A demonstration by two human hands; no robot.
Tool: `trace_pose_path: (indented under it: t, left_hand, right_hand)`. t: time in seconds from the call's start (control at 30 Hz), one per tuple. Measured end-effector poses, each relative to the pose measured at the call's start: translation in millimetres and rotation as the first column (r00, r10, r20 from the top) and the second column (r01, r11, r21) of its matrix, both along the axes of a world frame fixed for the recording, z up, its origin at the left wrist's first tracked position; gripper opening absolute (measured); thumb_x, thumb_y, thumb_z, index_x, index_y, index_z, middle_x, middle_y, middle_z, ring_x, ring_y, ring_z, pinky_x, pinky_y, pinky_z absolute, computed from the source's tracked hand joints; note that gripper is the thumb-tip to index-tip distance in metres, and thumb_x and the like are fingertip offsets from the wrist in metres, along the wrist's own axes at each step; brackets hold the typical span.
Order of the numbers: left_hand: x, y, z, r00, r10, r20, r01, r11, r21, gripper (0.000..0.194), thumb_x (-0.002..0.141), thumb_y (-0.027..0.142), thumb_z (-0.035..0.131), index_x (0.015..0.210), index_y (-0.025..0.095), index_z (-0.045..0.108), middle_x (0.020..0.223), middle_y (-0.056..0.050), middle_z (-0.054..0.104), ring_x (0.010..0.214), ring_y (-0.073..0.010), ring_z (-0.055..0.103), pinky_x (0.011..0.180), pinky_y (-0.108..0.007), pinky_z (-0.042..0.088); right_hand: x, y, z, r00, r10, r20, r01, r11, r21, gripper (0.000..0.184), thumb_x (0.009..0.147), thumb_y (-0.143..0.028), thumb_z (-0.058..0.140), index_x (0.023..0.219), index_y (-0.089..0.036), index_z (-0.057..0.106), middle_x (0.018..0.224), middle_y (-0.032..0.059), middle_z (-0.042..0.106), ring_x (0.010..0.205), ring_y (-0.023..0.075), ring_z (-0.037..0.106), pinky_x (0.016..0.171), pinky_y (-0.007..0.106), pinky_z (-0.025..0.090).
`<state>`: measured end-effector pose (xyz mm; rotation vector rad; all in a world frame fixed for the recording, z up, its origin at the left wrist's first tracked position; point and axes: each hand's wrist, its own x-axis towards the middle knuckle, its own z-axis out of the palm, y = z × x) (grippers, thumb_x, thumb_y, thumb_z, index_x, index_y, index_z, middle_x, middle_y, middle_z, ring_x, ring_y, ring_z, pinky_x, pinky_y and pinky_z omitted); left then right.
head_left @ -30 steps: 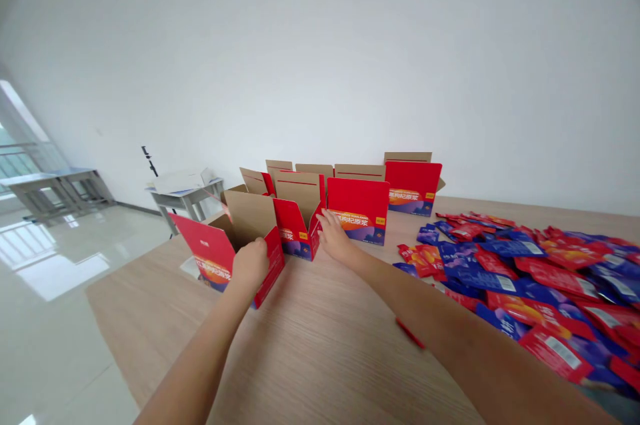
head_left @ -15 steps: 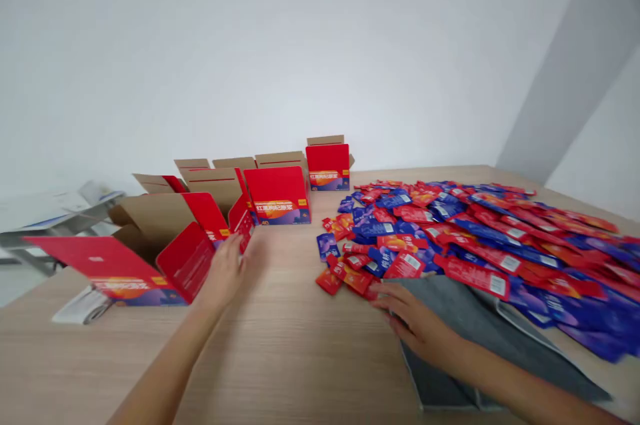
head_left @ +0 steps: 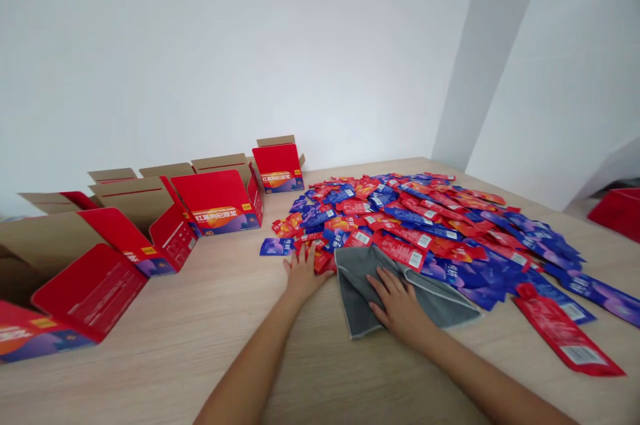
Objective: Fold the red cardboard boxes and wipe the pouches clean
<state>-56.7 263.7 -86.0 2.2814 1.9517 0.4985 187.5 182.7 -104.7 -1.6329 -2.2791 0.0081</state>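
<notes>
My left hand point(head_left: 303, 274) rests with fingers spread on the near left edge of a pile of red and blue sachets point(head_left: 370, 208). Beside it, my right hand point(head_left: 399, 301) lies flat with fingers apart on a grey cloth point(head_left: 356, 291). The cloth is rumpled, and its far edge meets the sachets. One blue sachet point(head_left: 276, 247) sticks out just left of my left fingertips. A red sachet point(head_left: 565, 328) lies apart on the right, near a long blue sachet point(head_left: 600, 291).
Several open red cartons with raised flaps stand on the left, among them a near carton point(head_left: 90, 291) and a middle carton point(head_left: 217, 205). A further carton point(head_left: 278, 168) stands by the wall point(head_left: 300, 45). A red object point(head_left: 617, 213) shows beyond the table's right side.
The view has turned right. My left hand has gone from beside the cartons to the sachets' edge. My right hand has moved onto the cloth, which is now more bunched up.
</notes>
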Motion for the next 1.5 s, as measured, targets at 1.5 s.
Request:
trace_pose_path:
  t: [1.5]
  left_hand:
    - [-33,-9,22.9,0.686,0.198,0.7,-0.41,0.9,0.147,0.039,0.089,0.036,0.034,0.114,0.015,0.056,0.116,-0.011,0.063,0.106,-0.0217,0.059,0.094,-0.037,0.044]
  right_hand:
    - [-19,34,30.4,0.994,0.05,-0.098,-0.056,0.997,-0.053,0.051,0.083,-0.049,0.053,0.121,-0.016,0.053,0.131,0.0146,0.049,0.122,0.0283,0.04,0.097,0.043,0.036]
